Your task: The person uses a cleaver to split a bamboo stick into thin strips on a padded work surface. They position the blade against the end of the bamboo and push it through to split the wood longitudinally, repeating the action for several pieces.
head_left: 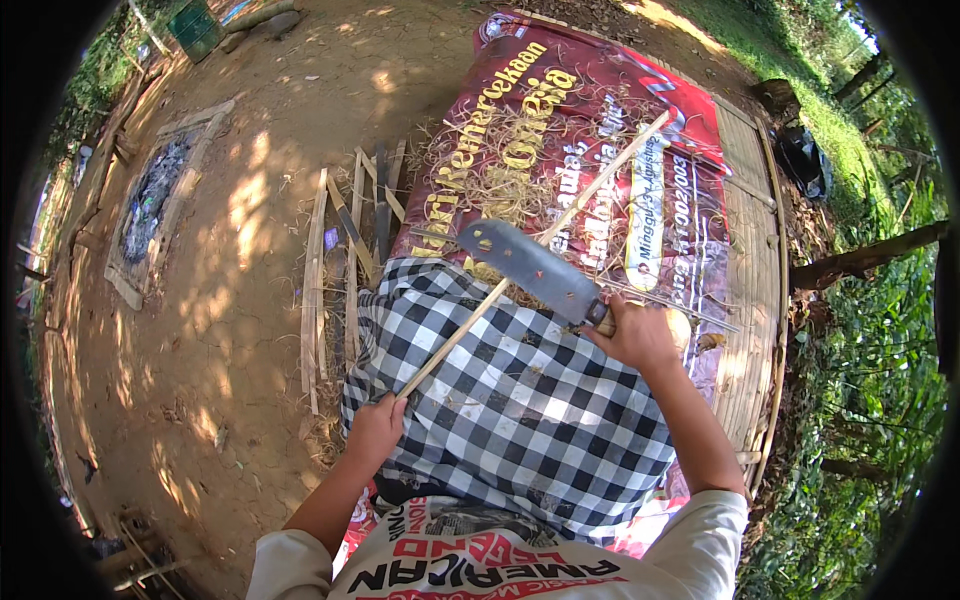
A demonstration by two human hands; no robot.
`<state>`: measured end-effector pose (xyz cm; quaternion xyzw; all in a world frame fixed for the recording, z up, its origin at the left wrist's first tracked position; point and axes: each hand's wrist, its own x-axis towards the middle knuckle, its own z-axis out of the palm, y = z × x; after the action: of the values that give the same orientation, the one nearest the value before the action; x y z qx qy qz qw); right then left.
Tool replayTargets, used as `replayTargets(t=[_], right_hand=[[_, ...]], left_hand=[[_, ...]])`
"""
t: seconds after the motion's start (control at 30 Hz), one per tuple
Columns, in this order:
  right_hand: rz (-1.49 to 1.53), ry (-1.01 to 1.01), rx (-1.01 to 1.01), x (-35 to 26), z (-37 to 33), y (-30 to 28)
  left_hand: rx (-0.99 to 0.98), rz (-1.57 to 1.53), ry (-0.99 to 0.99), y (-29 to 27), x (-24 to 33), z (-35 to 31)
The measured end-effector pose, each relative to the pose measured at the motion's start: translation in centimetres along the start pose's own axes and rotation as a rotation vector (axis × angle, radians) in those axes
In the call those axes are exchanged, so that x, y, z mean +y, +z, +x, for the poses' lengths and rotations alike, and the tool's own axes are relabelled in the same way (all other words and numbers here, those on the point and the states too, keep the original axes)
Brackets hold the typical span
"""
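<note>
My left hand (377, 428) is closed round the near end of a long, thin bamboo strip (610, 172), which slants away to the far right. My right hand (640, 335) grips the wooden handle of a machete (535, 272). Its broad, dark blade points to the far left and lies across the middle of the strip; whether its edge touches the strip I cannot tell. Below both is a black-and-white checked cloth (520, 390) spread over my lap. Curly pale shavings (500, 165) are scattered over the red printed banner (700, 125) in front of me.
The banner covers part of a bamboo-slat platform (750, 290). Several split bamboo pieces (314, 300) lie at its left side. On the dirt ground farther left is a framed ash pit (155, 195). A horizontal log (865, 258) and green plants (870, 430) border the right side.
</note>
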<state>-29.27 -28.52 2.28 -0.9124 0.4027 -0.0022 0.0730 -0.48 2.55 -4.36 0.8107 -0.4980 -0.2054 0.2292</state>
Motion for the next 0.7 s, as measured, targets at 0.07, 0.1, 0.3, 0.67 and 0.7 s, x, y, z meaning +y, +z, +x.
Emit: replayTargets(t=[0.07, 0.1, 0.3, 0.67, 0.7], right_hand=[[-0.059, -0.116, -0.023, -1.0, -1.2, 1.9], [0.004, -0.086, -0.024, -1.5, -1.5, 2.9], [0.265, -0.058, 0.003, -6.7, -1.8, 3.8], [0.586, -0.004, -0.186, -10.3, -4.2, 1.3], [0.602, 0.013, -0.140, -9.8, -4.1, 1.2]], left_hand=[[-0.017, 0.000, -0.019, 0.0, 0.5, 0.1], [-0.017, 0.013, -0.033, -0.4, 0.5, 0.0], [0.033, 0.121, -0.052, -0.5, 1.4, -0.3], [0.123, 0.152, -0.093, -0.5, 1.3, -1.4], [0.109, 0.152, -0.098, -0.5, 1.1, -1.4]])
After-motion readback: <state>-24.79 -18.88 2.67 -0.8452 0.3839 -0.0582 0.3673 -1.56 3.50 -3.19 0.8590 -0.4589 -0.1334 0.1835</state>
